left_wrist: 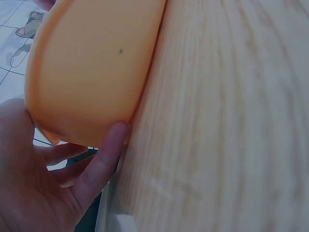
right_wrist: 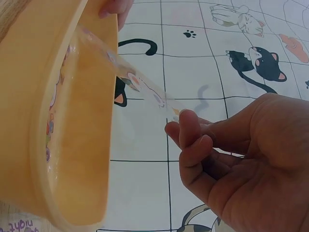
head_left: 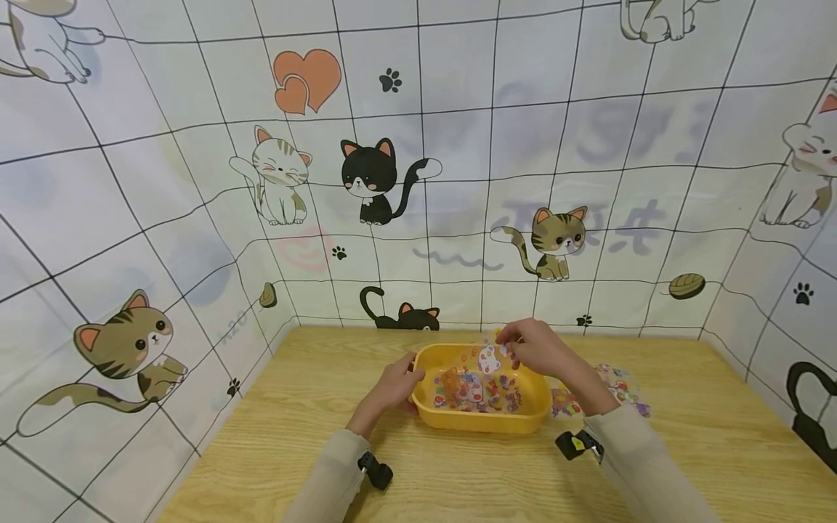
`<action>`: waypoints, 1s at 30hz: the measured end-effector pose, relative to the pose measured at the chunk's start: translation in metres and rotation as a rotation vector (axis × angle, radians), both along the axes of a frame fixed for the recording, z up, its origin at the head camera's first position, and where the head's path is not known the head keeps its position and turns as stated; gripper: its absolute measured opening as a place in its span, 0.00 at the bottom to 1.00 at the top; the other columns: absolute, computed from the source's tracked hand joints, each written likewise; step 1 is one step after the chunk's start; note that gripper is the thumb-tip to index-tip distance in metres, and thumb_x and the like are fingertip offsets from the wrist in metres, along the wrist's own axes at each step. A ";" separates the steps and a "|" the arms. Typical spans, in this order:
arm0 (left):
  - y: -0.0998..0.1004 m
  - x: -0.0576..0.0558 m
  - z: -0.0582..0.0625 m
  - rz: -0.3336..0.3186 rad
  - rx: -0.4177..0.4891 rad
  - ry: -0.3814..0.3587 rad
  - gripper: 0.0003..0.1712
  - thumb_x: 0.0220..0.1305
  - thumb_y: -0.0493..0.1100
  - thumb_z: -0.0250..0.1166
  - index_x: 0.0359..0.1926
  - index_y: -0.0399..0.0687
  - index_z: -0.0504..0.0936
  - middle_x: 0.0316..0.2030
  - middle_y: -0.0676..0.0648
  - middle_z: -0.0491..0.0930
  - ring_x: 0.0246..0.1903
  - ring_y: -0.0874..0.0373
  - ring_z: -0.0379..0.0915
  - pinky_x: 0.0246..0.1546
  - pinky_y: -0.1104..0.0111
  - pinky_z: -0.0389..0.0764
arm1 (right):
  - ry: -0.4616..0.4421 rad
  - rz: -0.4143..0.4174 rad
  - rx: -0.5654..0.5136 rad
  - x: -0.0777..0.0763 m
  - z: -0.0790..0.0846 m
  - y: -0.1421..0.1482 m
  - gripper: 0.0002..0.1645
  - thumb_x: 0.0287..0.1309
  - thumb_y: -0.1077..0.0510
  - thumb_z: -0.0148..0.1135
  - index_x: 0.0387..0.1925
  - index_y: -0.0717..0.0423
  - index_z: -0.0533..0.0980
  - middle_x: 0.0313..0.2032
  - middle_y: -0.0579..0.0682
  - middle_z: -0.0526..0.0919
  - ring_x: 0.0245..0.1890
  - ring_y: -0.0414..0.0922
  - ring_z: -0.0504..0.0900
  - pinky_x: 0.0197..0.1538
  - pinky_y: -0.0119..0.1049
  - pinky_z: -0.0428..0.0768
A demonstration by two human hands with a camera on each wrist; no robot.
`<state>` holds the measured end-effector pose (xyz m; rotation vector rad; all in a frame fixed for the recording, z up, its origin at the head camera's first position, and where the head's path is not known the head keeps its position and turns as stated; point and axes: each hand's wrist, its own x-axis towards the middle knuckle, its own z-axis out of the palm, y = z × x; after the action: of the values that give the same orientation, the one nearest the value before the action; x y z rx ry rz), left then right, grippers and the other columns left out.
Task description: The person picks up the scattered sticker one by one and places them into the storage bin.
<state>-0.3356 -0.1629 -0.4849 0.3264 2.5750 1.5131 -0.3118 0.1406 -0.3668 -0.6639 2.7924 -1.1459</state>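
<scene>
A yellow plastic basin stands on the wooden table. My left hand grips its left end, the thumb over the rim; in the left wrist view that hand lies against the basin's outer wall. Between thumb and fingertips, my right hand pinches a corner of a clear sticker sheet with a white animal print. In the right wrist view the sheet slants from the fingertips down into the basin. More colourful sticker sheets lie on the basin's floor, partly covered by the raised one.
Several printed sticker sheets lie on the wooden table to the right of the basin, partly behind my right forearm. A white grid-patterned cloth with cartoon cats hangs behind the table and along both sides.
</scene>
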 end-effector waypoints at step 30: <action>-0.004 0.002 -0.004 -0.017 -0.011 0.029 0.25 0.72 0.47 0.53 0.68 0.47 0.72 0.50 0.37 0.78 0.32 0.52 0.84 0.22 0.58 0.90 | -0.045 -0.005 -0.040 0.002 -0.023 -0.013 0.16 0.71 0.72 0.49 0.52 0.75 0.78 0.42 0.64 0.85 0.28 0.48 0.85 0.31 0.37 0.87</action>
<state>-0.3339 -0.1666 -0.4893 0.3705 2.5950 1.4991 -0.3097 0.1274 -0.3899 -0.6267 2.7429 -1.2047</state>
